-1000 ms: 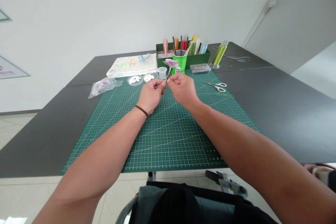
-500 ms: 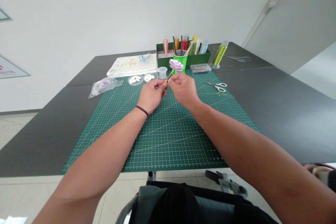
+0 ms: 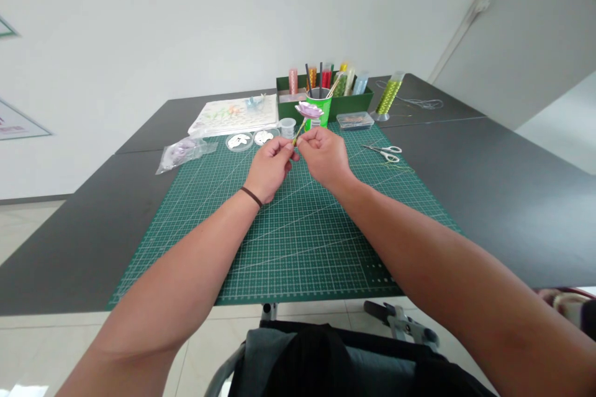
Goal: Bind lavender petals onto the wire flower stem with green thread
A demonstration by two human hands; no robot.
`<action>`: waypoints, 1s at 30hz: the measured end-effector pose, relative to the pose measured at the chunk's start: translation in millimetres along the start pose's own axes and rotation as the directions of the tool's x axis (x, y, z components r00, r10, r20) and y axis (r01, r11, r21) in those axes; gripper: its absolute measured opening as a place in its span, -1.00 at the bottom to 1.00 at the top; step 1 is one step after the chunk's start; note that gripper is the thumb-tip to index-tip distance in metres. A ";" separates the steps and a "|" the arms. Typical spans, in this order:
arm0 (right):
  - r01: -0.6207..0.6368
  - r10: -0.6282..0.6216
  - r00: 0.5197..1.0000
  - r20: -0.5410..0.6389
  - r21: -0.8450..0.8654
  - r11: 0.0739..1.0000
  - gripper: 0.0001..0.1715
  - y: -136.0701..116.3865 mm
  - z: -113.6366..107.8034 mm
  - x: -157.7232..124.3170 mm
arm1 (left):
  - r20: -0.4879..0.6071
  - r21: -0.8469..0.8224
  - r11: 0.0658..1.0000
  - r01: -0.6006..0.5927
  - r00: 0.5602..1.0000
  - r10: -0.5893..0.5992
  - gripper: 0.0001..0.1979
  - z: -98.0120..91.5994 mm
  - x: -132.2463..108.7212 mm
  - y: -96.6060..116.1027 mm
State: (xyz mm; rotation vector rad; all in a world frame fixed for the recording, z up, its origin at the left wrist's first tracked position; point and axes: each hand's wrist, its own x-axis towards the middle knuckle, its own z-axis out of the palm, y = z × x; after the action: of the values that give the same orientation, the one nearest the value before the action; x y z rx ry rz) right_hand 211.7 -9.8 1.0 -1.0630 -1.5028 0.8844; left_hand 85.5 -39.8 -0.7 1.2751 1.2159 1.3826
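Observation:
A pale purple artificial flower (image 3: pixel 310 110) stands on a thin stem (image 3: pixel 300 130) above the far part of the green cutting mat (image 3: pixel 298 242). My left hand (image 3: pixel 270 167) pinches the stem low down between thumb and fingers. Close against it on the right, my right hand (image 3: pixel 325 154) is closed, its thumb and forefinger pressed together at the same stem. What else the right fingers may hold is too small to make out. Behind the bloom stands a green cup (image 3: pixel 326 110) with dark sticks in it.
White-handled scissors (image 3: pixel 388 154) lie right of my hands. Beyond are a green box (image 3: pixel 288 111) of colored spools, a clear case (image 3: pixel 355 120) and a yellow-green spool (image 3: pixel 390 96). On the left are dishes of white pieces (image 3: pixel 239 141), a plastic bag (image 3: pixel 184 152) and a white pad (image 3: pixel 218 113).
The flower head has tipped slightly left and now shows more from its side. Both hands stay at the stem in nearly the same place.

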 end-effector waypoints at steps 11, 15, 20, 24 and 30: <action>0.017 -0.017 1.000 -0.010 -0.040 0.999 -0.76 1.3 -0.6 0.8 | -0.013 0.143 0.986 -0.089 0.996 0.092 -0.85 -3.6 6.2 -10.9; 0.019 -0.019 1.000 -0.002 -0.036 0.999 -0.75 2.0 0.1 1.6 | -0.021 0.147 0.985 -0.090 0.995 0.094 -0.84 -3.4 6.0 -10.8; 0.029 -0.029 1.000 -0.002 -0.039 0.999 -0.74 3.6 0.3 1.7 | -0.018 0.152 0.984 -0.096 0.995 0.100 -0.83 -3.5 6.6 -11.7; 0.029 -0.029 1.000 -0.002 -0.017 0.999 -0.74 3.9 0.6 1.5 | -0.019 0.194 0.970 -0.145 0.988 0.152 -0.86 -5.9 8.6 -16.2; 0.035 -0.036 0.999 -0.009 -0.016 0.999 -0.75 8.3 0.3 3.5 | -0.038 0.163 0.971 -0.175 0.982 0.183 -0.95 -7.4 9.7 -17.8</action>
State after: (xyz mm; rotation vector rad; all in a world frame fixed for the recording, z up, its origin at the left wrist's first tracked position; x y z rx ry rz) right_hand 212.7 -3.7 -5.6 -1.0476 -1.5187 0.8428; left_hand 76.9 -28.5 -16.9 1.4990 1.2944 1.4795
